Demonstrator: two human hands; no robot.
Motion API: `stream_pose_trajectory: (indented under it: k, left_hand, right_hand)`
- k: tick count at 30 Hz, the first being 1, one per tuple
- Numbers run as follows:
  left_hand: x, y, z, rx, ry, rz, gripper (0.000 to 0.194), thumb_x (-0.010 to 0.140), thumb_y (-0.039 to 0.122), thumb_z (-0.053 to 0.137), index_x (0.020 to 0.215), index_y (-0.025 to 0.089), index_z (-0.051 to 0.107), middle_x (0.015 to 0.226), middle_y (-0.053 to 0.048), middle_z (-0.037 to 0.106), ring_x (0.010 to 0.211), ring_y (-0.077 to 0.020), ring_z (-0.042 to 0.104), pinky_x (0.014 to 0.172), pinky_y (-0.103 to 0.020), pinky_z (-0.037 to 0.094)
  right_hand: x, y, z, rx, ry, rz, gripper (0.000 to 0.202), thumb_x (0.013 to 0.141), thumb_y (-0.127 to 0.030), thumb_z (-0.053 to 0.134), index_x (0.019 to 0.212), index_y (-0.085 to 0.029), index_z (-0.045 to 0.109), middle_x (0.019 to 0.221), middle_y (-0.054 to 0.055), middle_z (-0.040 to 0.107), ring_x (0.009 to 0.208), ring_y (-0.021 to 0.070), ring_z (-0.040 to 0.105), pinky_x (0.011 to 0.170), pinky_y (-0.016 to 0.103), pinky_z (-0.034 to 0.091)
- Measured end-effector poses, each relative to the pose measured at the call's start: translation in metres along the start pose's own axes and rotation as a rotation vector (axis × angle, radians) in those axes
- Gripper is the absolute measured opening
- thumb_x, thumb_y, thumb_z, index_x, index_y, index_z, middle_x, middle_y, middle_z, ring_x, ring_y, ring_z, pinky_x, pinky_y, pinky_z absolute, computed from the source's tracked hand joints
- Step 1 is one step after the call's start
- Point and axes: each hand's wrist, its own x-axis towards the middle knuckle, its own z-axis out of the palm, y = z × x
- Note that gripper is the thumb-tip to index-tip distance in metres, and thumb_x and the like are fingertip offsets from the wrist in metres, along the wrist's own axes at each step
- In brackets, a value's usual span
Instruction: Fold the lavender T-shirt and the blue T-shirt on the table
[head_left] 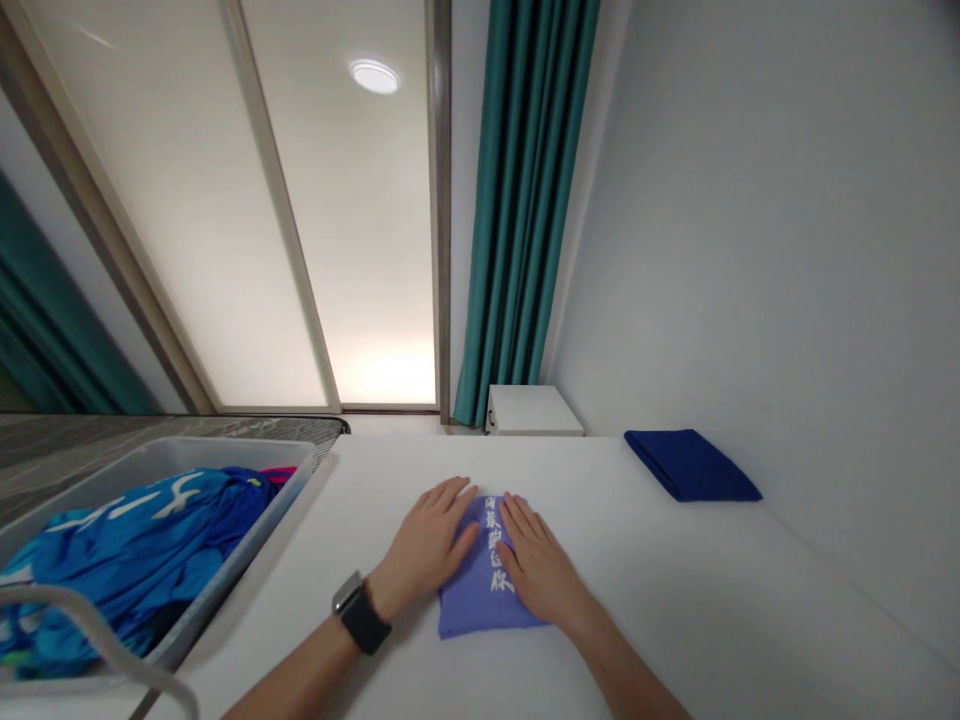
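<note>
The folded purple cloth [472, 603] lies on the white surface [675, 610], a bit in from its far edge, under the left hand [421, 540] and right hand [541, 568], flat and apart, and it looks soft and light, so both sides seem best to hold.

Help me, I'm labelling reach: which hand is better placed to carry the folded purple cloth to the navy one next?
Probably the right hand: it rests on the right side of the purple cloth, nearer the navy cloth; the left hand lies farther away.
</note>
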Motion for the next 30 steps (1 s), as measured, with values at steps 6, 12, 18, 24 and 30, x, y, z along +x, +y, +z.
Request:
stream_pose_trajectory:
  k: [6, 12, 18, 24, 30]
  left_hand:
    - [-0.025, 0.022, 0.023, 0.05, -0.142, 0.073, 0.072, 0.091, 0.063, 0.04, 0.15, 0.023, 0.031, 0.155, -0.013, 0.031, 0.143, -0.0337, 0.026, 0.114, -0.052, 0.027]
    - [-0.045, 0.009, 0.028, 0.077, -0.139, 0.018, 0.087, 0.082, 0.075, 0.045, 0.151, 0.024, 0.029, 0.157, -0.015, 0.026, 0.145, -0.0371, 0.019, 0.114, -0.056, 0.024]
    - [-0.043, 0.013, 0.019, 0.024, -0.19, -0.016, 0.087, 0.081, 0.075, 0.047, 0.151, 0.026, 0.03, 0.158, -0.014, 0.025, 0.144, -0.0373, 0.021, 0.113, -0.059, 0.023]
    - [-0.029, -0.03, 0.0, -0.074, -0.103, -0.221, 0.053, 0.1, 0.049, 0.027, 0.147, 0.026, 0.038, 0.149, -0.008, 0.044, 0.137, -0.0245, 0.041, 0.113, -0.048, 0.031]
    - [-0.026, -0.065, 0.004, -0.072, 0.024, -0.338, 0.048, 0.097, 0.041, 0.037, 0.137, 0.02, 0.052, 0.138, -0.014, 0.056, 0.127, -0.0289, 0.051, 0.107, -0.048, 0.041]
  right_hand:
    - [-0.002, -0.001, 0.0, -0.04, 0.035, -0.005, 0.054, 0.098, -0.04, 0.029, 0.15, -0.025, 0.033, 0.159, 0.001, 0.02, 0.147, 0.0224, 0.015, 0.119, 0.045, 0.015]
    - [-0.003, -0.003, 0.002, -0.067, 0.04, 0.055, 0.055, 0.098, -0.037, 0.028, 0.15, -0.023, 0.032, 0.159, 0.003, 0.021, 0.147, 0.0225, 0.015, 0.118, 0.048, 0.013]
    - [-0.005, 0.018, 0.001, -0.03, 0.017, 0.122, 0.056, 0.098, -0.041, 0.025, 0.151, -0.023, 0.031, 0.158, 0.003, 0.022, 0.146, 0.0224, 0.018, 0.119, 0.048, 0.008]
    - [0.001, 0.057, -0.011, 0.052, 0.078, 0.174, 0.056, 0.095, -0.037, 0.03, 0.147, -0.018, 0.039, 0.15, 0.007, 0.042, 0.14, 0.0228, 0.033, 0.118, 0.043, 0.018]
    - [0.005, 0.068, -0.019, -0.037, 0.162, 0.164, 0.052, 0.092, -0.027, 0.032, 0.141, -0.015, 0.048, 0.138, 0.011, 0.055, 0.128, 0.0232, 0.047, 0.109, 0.038, 0.031]
